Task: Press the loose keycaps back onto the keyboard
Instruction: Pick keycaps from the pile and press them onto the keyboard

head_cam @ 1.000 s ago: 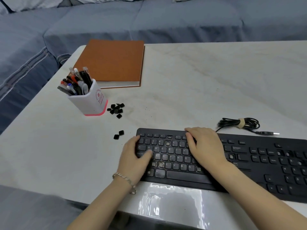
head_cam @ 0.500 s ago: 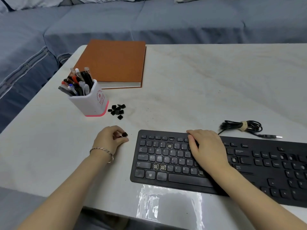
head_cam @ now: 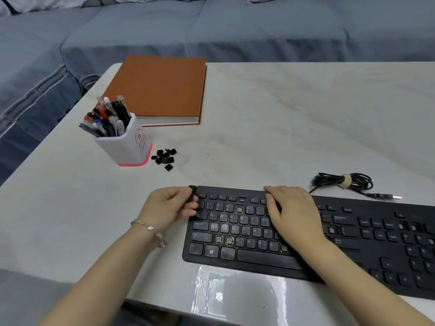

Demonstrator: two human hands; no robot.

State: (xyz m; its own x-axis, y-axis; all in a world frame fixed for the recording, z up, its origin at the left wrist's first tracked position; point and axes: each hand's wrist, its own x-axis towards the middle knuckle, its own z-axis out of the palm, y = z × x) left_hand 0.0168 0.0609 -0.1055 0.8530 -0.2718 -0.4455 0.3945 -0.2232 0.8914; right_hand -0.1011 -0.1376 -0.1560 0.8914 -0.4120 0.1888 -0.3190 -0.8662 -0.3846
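A black keyboard (head_cam: 249,260) lies along the table's near edge, with bare switch sockets in its lower-left rows (head_cam: 223,240) and one in the number row. My left hand (head_cam: 168,207) hovers at the keyboard's top-left corner and pinches a black keycap (head_cam: 193,191) between thumb and fingers. Flat on the keys at mid keyboard rests my right hand (head_cam: 293,215), fingers straight. A heap of several loose black keycaps (head_cam: 165,158) sits on the table beside the pen cup.
A white pen cup (head_cam: 128,145) full of pens stands at the left, with an orange book (head_cam: 157,89) behind it. The keyboard's coiled cable (head_cam: 343,182) and USB plug lie at the right. A blue sofa runs behind the table.
My left hand left the keys, went to the two keycaps left of the keyboard, picked one up and carried it to the keyboard's top-left corner. My right hand stayed on the keys.
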